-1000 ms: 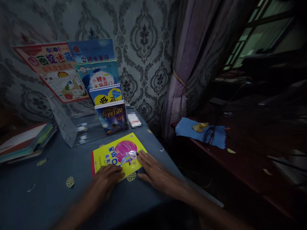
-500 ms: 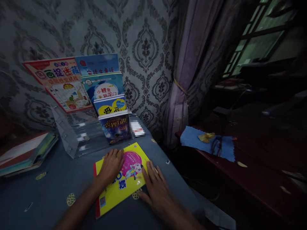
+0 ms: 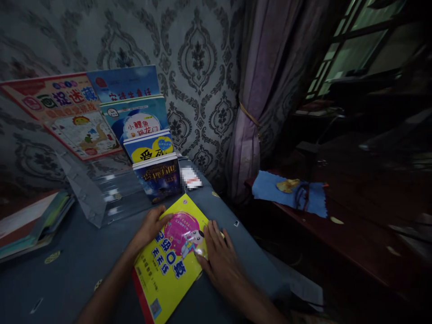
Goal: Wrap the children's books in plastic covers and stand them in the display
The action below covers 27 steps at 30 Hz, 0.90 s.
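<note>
At far left, a pile of thin, mixed-colour paperbacks (image 3: 32, 225) meets the picture edge; blue-grey patterned tablecloth (image 3: 70, 283) stretches from it to the left hand (image 3: 150, 227). A clear plastic display rack (image 3: 84, 193) of upright books bounds the back. The table's right edge slants just beyond the right hand (image 3: 221, 256), with a dark-red wooden bench (image 3: 340, 240) past that gap.

Between the hands, over the cloth, is a glossy yellow softcover workbook (image 3: 168, 292) with red spine, magenta circle and blue lettering. The left thumb overlaps its left edge; the right fingers stretch along its right. I cannot tell how firmly either grasps.

Half a second ago the left hand covered the lettering; the workbook has since turned, its spine end nearer the person.
</note>
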### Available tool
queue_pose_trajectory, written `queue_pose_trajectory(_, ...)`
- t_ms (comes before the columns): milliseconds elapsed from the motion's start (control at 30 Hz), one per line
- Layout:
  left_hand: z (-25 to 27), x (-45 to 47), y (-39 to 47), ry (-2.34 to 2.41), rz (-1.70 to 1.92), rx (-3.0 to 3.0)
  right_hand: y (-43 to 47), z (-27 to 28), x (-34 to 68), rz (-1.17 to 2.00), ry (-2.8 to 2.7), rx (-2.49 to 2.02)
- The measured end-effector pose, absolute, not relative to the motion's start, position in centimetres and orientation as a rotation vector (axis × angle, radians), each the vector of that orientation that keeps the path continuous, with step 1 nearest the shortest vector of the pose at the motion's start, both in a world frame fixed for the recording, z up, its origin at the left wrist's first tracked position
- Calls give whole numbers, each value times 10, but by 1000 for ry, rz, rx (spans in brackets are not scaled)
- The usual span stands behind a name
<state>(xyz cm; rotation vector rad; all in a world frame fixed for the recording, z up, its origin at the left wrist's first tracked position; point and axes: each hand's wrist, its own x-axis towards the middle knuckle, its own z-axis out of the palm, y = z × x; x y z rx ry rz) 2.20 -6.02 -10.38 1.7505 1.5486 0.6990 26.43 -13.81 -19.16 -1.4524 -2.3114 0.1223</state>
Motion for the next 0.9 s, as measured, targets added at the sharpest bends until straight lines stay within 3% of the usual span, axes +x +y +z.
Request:
queue_pose_trajectory(200,-79,26,-75,1401,802,1465,-134,-194,268,200,-2139,-1401)
queue_pose_trajectory(433,-63,27,-82,1306,877,1349,-124,-182,276,744,-1550,-1316)
queue_pose_trajectory(667,-54,28,-89,1253,962,1257,-119,-141,275,1400,-875,-958)
queue_pose_trajectory(900,-69,26,-96,1183,1038,985,-113,-128,259,1600,-658,-801)
